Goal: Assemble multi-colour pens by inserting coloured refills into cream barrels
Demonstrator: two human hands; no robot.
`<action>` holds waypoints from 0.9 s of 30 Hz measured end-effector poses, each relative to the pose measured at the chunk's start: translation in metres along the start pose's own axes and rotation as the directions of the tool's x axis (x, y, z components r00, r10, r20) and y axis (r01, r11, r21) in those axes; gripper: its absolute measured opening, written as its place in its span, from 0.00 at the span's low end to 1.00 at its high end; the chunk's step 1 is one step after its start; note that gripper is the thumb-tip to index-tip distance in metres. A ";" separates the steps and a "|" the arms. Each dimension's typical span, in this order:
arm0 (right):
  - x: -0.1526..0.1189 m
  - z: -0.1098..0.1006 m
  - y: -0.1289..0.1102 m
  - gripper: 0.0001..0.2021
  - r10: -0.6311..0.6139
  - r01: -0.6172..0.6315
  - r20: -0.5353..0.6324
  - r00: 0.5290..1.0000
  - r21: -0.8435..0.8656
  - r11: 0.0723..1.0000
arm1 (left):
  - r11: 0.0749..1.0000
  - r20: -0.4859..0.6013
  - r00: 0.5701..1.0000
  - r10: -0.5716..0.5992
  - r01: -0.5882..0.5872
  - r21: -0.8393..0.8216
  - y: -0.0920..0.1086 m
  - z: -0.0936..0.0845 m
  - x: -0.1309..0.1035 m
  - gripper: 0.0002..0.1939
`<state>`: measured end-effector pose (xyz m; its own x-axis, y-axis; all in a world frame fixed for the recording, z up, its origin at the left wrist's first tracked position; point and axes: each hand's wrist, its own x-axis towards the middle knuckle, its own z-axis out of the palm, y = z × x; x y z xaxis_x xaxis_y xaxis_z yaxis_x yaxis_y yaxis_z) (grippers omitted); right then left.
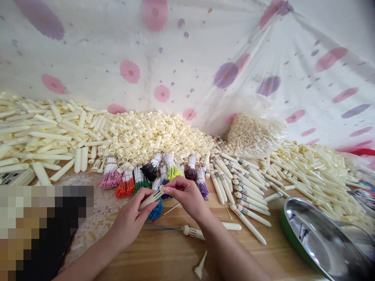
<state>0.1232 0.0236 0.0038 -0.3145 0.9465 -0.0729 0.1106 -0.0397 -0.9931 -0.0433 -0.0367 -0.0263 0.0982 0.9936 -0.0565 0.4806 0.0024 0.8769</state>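
Over the table (164, 259), a multicolour pen (150, 199) is held by the left hand (130, 216) and pinched at its end by the right hand (190, 197), with seemingly assembled pens (254, 217) laid to its right, and bundled coloured sliders (110, 174) and slotted sleeves (158, 132) seemingly unfitted beyond it.

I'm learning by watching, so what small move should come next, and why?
Perhaps a gentle press on the slotted end of the pen with the right hand: its thumb and finger pinch there, while the left hand grips the body.
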 end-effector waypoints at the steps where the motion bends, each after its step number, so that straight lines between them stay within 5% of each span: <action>1: 0.000 -0.001 -0.001 0.11 -0.005 0.005 0.004 1.000 -0.022 1.000 | 1.000 0.000 1.000 0.000 0.000 -0.006 0.000 0.000 0.000 0.09; 9: -0.003 -0.008 -0.004 0.09 0.028 -0.027 0.066 0.997 -0.023 0.999 | 0.999 -0.024 0.999 0.040 -0.039 0.010 0.000 0.001 0.001 0.08; 17: -0.003 -0.004 0.000 0.07 -0.034 0.040 0.032 0.999 -0.206 0.978 | 0.986 -0.078 0.992 0.099 -0.087 0.144 -0.001 0.002 -0.001 0.09; 27: -0.011 -0.012 -0.010 0.06 -0.058 0.146 0.286 0.956 -0.297 0.944 | 0.952 -0.117 0.979 0.168 -0.130 0.278 0.000 0.001 -0.001 0.07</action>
<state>0.1370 0.0180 0.0156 -0.5768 0.8159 -0.0387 0.3388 0.1959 -0.9203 -0.0429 -0.0380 -0.0268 0.0745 0.9862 0.1477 0.6873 -0.1581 0.7090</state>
